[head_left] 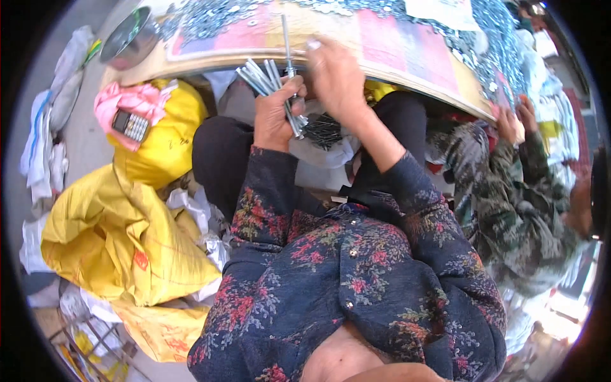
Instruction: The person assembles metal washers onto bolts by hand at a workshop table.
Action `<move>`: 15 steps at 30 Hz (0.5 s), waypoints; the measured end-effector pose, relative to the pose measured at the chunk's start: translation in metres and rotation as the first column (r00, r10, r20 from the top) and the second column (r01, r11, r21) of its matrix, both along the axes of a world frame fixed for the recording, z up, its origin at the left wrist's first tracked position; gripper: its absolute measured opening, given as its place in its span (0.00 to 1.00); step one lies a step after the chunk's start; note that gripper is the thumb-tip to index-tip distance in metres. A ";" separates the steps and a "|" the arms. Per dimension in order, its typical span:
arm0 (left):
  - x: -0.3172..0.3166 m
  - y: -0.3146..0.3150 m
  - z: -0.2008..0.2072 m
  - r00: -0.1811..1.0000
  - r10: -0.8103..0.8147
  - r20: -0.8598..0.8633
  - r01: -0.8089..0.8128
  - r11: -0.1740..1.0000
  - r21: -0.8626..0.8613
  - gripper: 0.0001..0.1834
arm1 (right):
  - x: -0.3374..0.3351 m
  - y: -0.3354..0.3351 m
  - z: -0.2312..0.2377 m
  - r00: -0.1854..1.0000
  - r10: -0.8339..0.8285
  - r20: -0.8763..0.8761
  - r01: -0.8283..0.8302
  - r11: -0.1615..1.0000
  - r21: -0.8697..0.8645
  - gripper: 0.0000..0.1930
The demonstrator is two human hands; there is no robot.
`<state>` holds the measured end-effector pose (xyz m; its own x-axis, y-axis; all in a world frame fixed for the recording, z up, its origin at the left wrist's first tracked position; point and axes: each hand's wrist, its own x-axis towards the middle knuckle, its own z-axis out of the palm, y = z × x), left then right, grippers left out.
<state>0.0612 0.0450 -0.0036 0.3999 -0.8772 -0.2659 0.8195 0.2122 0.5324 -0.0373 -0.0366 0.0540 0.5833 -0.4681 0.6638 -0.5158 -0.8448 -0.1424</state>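
My left hand [275,118] is closed around a bundle of long silver bolts [259,77], whose ends stick out above and below the fist. One bolt [286,41] stands upright at the thumb and carries small fittings low on its shank, too small to make out. Beside it on the right is my right hand [337,76], smeared by motion. Something pale shows at its fingertips, but whether it holds anything is unclear. Below the hands, a heap of dark, thin metal pieces [323,130] lies in a white bag [328,154] between my knees.
Ahead stands a table [318,33] with loose washers [219,18] and other small metal parts. A metal bowl [130,39] sits at its left corner. Yellow sacks [121,232] and a keypad phone [132,125] on pink cloth are at left. A co-worker in camouflage [509,184] works at right.
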 end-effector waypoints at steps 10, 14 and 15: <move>-0.006 0.017 0.014 0.999 -0.013 0.032 0.015 0.998 -0.065 0.08 | 0.004 0.055 0.007 0.927 0.373 0.029 -0.374 0.927 0.040 0.11; 0.011 0.009 -0.029 0.985 0.078 0.151 -0.131 0.915 0.381 0.07 | 0.002 0.112 0.032 0.888 0.442 -0.128 -0.448 0.894 -0.017 0.11; 0.020 0.027 -0.002 1.000 -0.027 0.000 0.027 1.000 0.009 0.09 | 0.005 0.114 0.036 0.887 0.449 -0.112 -0.453 0.891 -0.019 0.11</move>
<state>0.0809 0.0716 -0.0051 0.3758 -0.8853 -0.2740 0.8246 0.1846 0.5347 -0.0319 0.0776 0.0897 0.7903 -0.1106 0.6026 -0.0873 -0.9939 -0.0678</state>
